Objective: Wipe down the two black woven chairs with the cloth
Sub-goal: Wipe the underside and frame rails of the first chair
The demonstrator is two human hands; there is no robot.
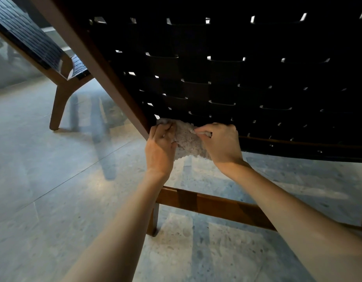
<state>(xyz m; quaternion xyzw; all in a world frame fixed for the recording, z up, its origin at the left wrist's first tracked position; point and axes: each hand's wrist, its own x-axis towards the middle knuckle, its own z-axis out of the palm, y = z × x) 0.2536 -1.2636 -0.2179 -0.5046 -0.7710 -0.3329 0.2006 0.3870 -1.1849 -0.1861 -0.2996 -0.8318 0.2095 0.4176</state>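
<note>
A pale, nubbly cloth (188, 139) lies against the lower left corner of the near chair (237, 78), whose broad, flat black straps are woven in a checker beside a smooth brown wooden rail (107, 64). The left hand (160, 148) has its fingers curled round the cloth's left edge, and the right hand (220, 143) pinches its right edge. The second chair (33, 41), of the same weave, stands apart on the speckled stone floor (44, 180).

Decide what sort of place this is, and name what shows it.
Probably a lounge or seating area, home or hotel unclear. Two low wood-framed loungers with black woven webbing, the near chair and the far chair, stand on a floor of large polished stone-look tiles.
</note>
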